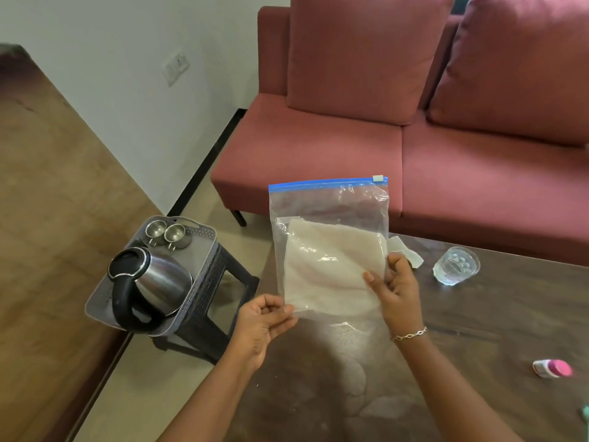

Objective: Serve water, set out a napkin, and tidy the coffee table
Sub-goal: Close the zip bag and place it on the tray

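Left hand (264,317), right hand (396,288) pinching zip bag (328,205) of napkins (331,266)

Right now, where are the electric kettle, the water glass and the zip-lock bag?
electric kettle (161,279), head view, on its steel body.
water glass (456,266), head view, on its near wall.
zip-lock bag (331,250), head view, on its clear front.

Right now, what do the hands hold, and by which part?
Both hold the zip bag: the left hand pinches its bottom left corner, the right hand grips its lower right edge.
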### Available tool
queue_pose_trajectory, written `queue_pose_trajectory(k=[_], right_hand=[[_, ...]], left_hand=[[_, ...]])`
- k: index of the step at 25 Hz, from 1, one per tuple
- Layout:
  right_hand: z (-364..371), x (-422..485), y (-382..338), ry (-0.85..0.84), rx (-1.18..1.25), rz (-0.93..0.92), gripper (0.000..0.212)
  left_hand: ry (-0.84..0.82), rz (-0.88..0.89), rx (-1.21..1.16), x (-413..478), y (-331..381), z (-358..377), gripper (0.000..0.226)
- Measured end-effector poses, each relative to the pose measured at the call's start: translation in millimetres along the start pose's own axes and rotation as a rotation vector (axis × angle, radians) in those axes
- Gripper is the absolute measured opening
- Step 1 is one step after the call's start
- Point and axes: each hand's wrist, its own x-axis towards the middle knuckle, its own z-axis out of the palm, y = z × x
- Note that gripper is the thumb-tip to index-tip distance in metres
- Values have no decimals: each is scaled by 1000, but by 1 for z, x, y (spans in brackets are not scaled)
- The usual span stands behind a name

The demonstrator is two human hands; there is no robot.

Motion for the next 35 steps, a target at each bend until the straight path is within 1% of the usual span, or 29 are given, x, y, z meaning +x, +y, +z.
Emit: queue_pose_trajectory(k=[2, 3, 4, 6, 7, 8, 9, 10, 12, 13, 15, 16, 18, 20, 22, 23, 25, 26, 28, 30, 32, 35], right_hand=[[-6, -2, -5, 0, -20, -40, 19], [-9, -3, -6, -6, -45, -57, 18], [-13, -3, -7, -13, -81, -73, 19], [-19, 0, -12, -39, -165, -116, 15], [-21, 1, -15, -69, -229, -162, 12], [-23, 0, -18, -97, -318, -221, 9], [-23, -2, -20, -121, -410, -283, 7], [-23, -4, -22, -140, -493, -327, 5], [-22, -9, -25, -158, -601, -387, 11], [-22, -11, -25, -147, -628, -418, 15], [-23, -14, -26, -111, -649, -480, 24], [-25, -15, -26, -92, -663, -514, 29], [-29, -17, -29, -58, -688, -576, 31], [-32, -19, -32, -35, -684, -612, 28], [-33, -21, -33, -38, -674, -630, 26], [-33, -22, -30, -52, -665, -629, 24], [-34, -24, -26, -88, -632, -593, 15], [-35, -25, -26, -107, -615, -560, 16], [-33, -24, -32, -102, -579, -536, 28], [-23, -19, -52, -55, -504, -540, 25], [-7, -9, -76, -26, -398, -578, 19], [18, 5, -102, 7, -321, -604, 21]], left_hand=[[28, 44, 146, -4, 3, 2, 14], [55, 98, 257, -5, 7, 3, 13], [99, 195, 367, -8, 14, 6, 17], [190, 515, 563, -17, 41, 18, 38], [204, 695, 653, -22, 58, 28, 47], [189, 851, 725, -28, 76, 41, 52], [150, 960, 779, -33, 93, 55, 56], [93, 1016, 822, -37, 108, 68, 60], [-17, 1004, 880, -39, 129, 91, 59], [-74, 967, 889, -38, 135, 97, 48], [-173, 902, 870, -34, 136, 99, 15], [-204, 880, 832, -34, 135, 98, 4], [-266, 801, 692, -33, 131, 92, 7], [-304, 701, 541, -36, 127, 88, 13], [-280, 667, 509, -38, 124, 86, 12], [-258, 680, 521, -39, 123, 86, 12], [-223, 763, 535, -39, 122, 86, 17], [-195, 815, 546, -40, 122, 86, 21], [-140, 921, 617, -44, 119, 88, 29], [-126, 1015, 721, -51, 113, 92, 32], [-137, 1095, 798, -54, 107, 94, 26], [-177, 1147, 844, -52, 103, 95, 17]])
